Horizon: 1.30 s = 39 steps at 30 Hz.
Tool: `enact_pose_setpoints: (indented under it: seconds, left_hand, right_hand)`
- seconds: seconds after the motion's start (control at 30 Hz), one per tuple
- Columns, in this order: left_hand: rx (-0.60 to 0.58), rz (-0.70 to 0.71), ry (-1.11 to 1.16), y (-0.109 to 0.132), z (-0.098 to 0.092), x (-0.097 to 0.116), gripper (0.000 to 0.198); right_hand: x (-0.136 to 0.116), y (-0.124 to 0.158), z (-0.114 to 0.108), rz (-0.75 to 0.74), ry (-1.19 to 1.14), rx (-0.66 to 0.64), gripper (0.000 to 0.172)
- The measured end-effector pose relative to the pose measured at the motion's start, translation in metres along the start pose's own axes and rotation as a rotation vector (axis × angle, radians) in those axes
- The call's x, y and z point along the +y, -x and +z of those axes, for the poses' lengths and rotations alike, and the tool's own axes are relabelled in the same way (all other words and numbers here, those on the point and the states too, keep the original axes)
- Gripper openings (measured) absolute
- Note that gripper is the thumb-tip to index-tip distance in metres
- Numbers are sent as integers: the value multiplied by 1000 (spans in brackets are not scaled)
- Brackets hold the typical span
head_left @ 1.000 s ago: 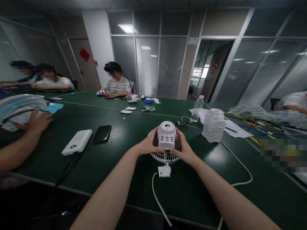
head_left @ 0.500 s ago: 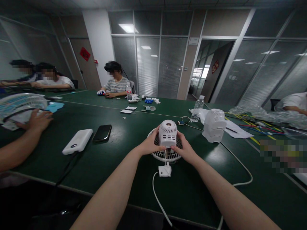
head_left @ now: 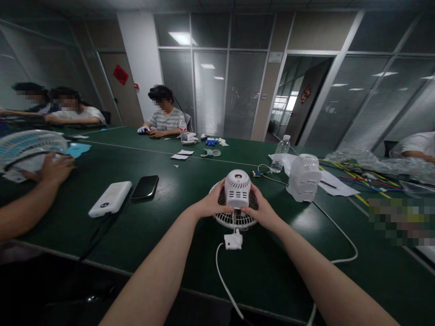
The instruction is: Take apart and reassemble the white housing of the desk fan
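A small white fan lies grille-down on the green table, its vented motor housing pointing up. Both hands grip that housing from its two sides. My left hand wraps the left side, thumb at the lower edge. On the right side, my right hand mirrors it, the two thumbs close together. Below them shows the slatted grille of the fan. A short lead runs from under the housing to a white block-like part with a cable, lying on the table towards me.
A white plastic housing and a water bottle stand to the right, with a cable curving nearby. Leftward lie a power bank and a phone. At far left, another person's hand holds a larger fan.
Almost nothing differs. Both hands keep their hold on the fan's housing, which has shifted very slightly left in view.
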<state>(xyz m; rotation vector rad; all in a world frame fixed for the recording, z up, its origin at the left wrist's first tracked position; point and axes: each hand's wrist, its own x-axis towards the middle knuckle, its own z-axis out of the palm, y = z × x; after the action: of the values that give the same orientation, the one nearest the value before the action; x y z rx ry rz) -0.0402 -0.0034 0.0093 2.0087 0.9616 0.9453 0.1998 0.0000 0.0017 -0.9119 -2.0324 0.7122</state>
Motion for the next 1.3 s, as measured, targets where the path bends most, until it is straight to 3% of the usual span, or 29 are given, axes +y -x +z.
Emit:
enact_pose_setpoints:
  seconds: [0.33, 0.73, 0.93, 1.1, 1.3]
  left_hand:
    - [-1, -147, -268, 2, 2, 5, 116]
    - [88, -91, -95, 1, 7, 11, 120]
    - [85, -119, -101, 1, 7, 11, 115]
    - [65, -139, -83, 2, 4, 12, 114]
    - [56, -120, -69, 3, 3, 14, 115]
  right_hand:
    - [-1, 3, -14, 60, -95, -101, 91]
    - [0, 3, -8, 53, -83, -55, 90]
    - [1, 2, -10, 27, -74, -84, 88]
    - [3, 0, -9, 33, -31, -29, 84]
    - [-10, -2, -15, 87, 23, -44, 86]
